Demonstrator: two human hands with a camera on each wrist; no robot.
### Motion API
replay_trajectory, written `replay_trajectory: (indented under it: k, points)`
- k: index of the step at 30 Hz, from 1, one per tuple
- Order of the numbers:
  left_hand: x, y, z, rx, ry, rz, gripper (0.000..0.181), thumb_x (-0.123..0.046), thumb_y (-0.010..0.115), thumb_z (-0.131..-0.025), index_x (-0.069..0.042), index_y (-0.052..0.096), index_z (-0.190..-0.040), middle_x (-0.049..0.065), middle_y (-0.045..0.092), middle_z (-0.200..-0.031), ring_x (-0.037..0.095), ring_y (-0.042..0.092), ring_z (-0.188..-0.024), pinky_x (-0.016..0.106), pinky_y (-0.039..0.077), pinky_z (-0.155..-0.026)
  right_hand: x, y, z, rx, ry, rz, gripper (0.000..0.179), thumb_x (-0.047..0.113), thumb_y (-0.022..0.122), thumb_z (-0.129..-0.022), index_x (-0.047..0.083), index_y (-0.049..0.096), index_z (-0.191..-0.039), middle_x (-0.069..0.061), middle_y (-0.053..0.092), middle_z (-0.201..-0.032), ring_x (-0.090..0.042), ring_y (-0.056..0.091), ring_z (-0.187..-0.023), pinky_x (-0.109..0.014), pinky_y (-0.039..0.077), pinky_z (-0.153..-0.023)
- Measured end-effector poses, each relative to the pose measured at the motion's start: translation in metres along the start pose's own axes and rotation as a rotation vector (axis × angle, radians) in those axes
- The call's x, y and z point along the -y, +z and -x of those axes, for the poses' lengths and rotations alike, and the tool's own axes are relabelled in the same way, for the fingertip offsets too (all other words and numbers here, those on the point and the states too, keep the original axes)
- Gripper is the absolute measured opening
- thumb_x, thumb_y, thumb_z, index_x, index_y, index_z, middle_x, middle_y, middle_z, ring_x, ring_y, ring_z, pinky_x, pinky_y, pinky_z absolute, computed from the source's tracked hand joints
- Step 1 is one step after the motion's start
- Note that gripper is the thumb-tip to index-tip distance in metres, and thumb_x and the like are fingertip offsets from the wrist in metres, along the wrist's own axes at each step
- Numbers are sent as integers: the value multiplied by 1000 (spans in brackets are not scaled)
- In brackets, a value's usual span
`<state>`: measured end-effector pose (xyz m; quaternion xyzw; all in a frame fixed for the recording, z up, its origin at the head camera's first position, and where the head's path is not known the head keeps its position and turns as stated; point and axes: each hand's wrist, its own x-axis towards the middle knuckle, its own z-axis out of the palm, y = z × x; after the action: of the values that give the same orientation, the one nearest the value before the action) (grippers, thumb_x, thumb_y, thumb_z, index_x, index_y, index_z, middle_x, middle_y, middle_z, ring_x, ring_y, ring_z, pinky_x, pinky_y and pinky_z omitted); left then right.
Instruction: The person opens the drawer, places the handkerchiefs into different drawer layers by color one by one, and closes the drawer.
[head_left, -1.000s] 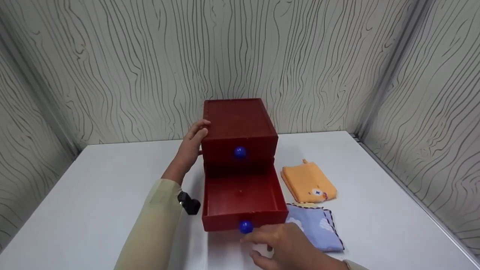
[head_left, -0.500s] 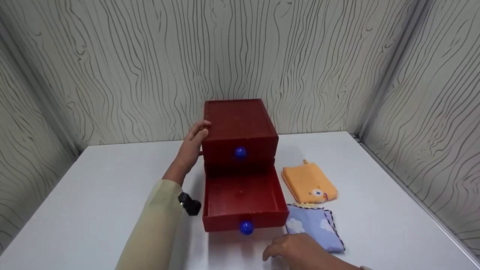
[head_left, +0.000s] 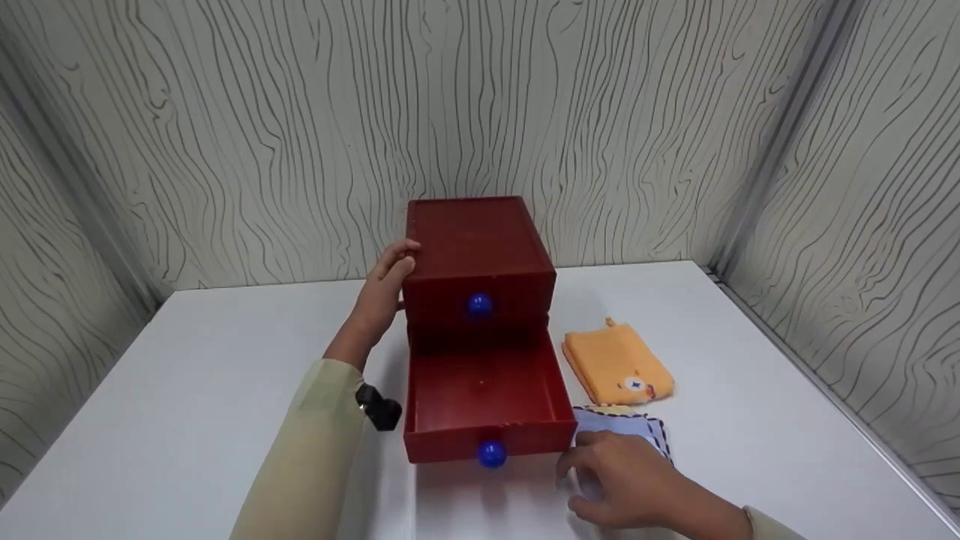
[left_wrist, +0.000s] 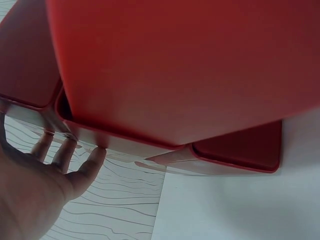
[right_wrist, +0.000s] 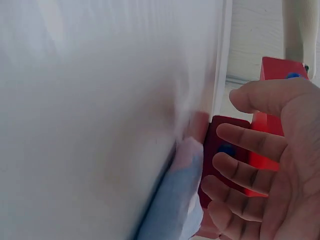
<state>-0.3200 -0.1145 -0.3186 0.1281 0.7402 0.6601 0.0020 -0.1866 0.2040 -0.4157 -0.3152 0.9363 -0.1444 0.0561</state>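
Observation:
A dark red two-drawer unit [head_left: 472, 236] stands mid-table in the head view. Its lower drawer [head_left: 442, 445], with a blue ball knob [head_left: 492, 454], is pulled out; nothing lies inside it. My left hand [head_left: 379, 292] rests against the unit's left side near the top edge; in the left wrist view its fingers [left_wrist: 92, 162] extend and touch the side wall. Over a folded blue cloth [head_left: 611, 423] with dark striped edging hovers my right hand [head_left: 626, 480], fingers loosely bent and holding nothing. It partly hides the cloth. The right wrist view shows the same blue cloth [right_wrist: 172, 205] beside the fingertips.
A folded orange cloth [head_left: 615, 364] with a small printed face lies right of the unit, just behind the blue one. The upper drawer, with a blue knob [head_left: 480, 304], is pushed in. Wood-patterned panels [head_left: 300, 135] enclose the white table [head_left: 225, 390].
My right hand has left the lower drawer's knob, drawn back and moved right, to above the blue cloth. My left hand and the drawer unit stay in place.

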Motion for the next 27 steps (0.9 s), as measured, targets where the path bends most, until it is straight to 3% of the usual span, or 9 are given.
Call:
replay_trajectory:
  k: [12,16,23,27]
  points:
    - [24,-5,-16,-29,36,15,30,-40,36,-95,-31,42,-123,-2,41,-134,21,46,-118,45,44,-86,-17,-2,-3,36,44,105,29,51,67,-69,36,64,-94,18,49,-71,-1,40,-62,-20,31,-48]
    - [22,-5,-14,-21,36,16,31,-39,36,-95,-29,41,-124,0,40,-135,21,46,-118,45,44,-86,-22,1,-3,45,39,111,31,53,66,-69,38,63,-96,18,48,-71,0,40,-61,-19,31,-48]
    - [4,0,-1,-6,28,14,35,-33,34,-97,-20,37,-130,4,35,-139,24,42,-123,47,41,-90,-27,4,-1,-19,-19,147,26,46,68,-68,38,63,-93,16,45,-68,0,38,-60,-18,28,-49]
    - [2,1,1,-3,26,6,36,-32,33,-97,-19,36,-130,4,35,-139,23,42,-122,46,41,-90,-28,4,-2,11,2,115,25,45,68,-70,38,63,-93,16,46,-68,0,38,-60,-19,30,-49]
